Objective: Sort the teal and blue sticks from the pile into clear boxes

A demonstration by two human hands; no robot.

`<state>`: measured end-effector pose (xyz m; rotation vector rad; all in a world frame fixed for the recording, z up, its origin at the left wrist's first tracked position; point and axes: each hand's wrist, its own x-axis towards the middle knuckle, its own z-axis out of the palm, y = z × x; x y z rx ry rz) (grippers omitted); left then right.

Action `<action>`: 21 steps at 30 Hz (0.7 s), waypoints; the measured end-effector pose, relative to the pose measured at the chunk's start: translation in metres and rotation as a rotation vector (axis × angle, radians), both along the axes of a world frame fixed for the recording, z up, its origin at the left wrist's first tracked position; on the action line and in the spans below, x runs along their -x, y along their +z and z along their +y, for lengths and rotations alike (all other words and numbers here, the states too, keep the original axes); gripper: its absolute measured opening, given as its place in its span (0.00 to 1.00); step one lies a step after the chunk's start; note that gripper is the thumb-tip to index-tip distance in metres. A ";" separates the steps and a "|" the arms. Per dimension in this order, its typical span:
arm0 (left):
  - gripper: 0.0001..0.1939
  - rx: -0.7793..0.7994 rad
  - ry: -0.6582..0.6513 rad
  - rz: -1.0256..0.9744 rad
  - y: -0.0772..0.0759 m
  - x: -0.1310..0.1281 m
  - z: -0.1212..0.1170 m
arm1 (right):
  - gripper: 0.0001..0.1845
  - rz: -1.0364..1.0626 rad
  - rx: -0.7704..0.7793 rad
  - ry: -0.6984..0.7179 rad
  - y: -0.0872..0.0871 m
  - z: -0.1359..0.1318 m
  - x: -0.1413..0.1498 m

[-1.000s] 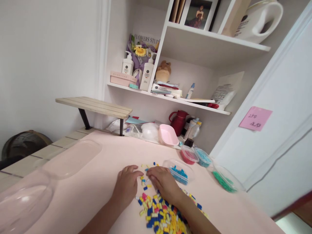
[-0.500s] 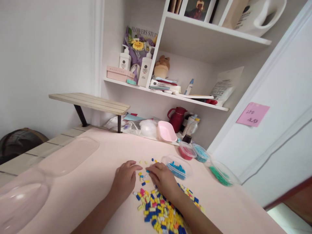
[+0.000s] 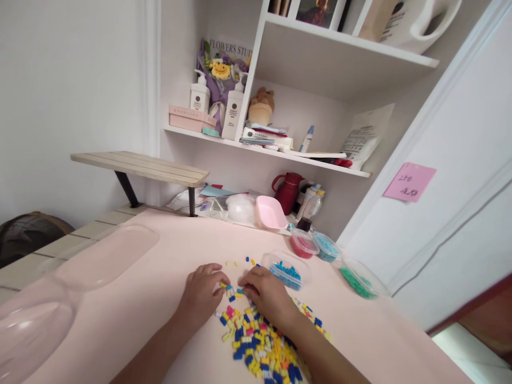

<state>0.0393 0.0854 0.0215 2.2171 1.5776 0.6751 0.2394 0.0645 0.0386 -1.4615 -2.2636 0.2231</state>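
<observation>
My left hand (image 3: 204, 293) rests low over the pink tabletop (image 3: 172, 256), its thumb and index finger apart. Beside those fingertips lie a few small toy bricks (image 3: 229, 287), yellow, blue and white. Facing it, my right hand (image 3: 267, 290) has bent fingers with the tips apart. A small light-blue brick (image 3: 240, 291) is just below its fingertips; whether they touch is unclear. Under and in front of my right wrist spreads a pile of mixed bricks (image 3: 256, 341), mostly yellow and dark blue. A clear tub of blue bricks (image 3: 286, 273) stands right beyond my right hand.
Tubs of red pieces (image 3: 304, 244), light-blue pieces (image 3: 326, 246) and green pieces (image 3: 358, 284) stand at the right. On the left are clear plastic lids or trays (image 3: 116, 256). A pink container (image 3: 271, 212) and red jug (image 3: 287, 192) stand behind, below a shelf (image 3: 280, 150).
The small light-blue brick at my right fingertips is now lower, nearer the other loose bricks. My left fingers are closer to the yellow brick. The whole view has shifted slightly.
</observation>
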 end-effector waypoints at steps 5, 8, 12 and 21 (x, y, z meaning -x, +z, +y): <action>0.11 -0.003 0.015 -0.010 -0.001 -0.001 0.001 | 0.15 -0.037 0.036 -0.013 0.006 -0.005 0.001; 0.10 -0.007 0.009 -0.015 -0.002 -0.001 0.001 | 0.21 -0.020 0.020 0.020 0.003 -0.004 0.000; 0.09 0.000 0.001 -0.015 -0.003 -0.001 0.001 | 0.18 0.025 0.024 0.049 0.001 -0.002 -0.001; 0.09 -0.003 -0.001 -0.021 -0.001 -0.001 0.001 | 0.12 -0.043 -0.018 0.011 0.018 -0.005 -0.003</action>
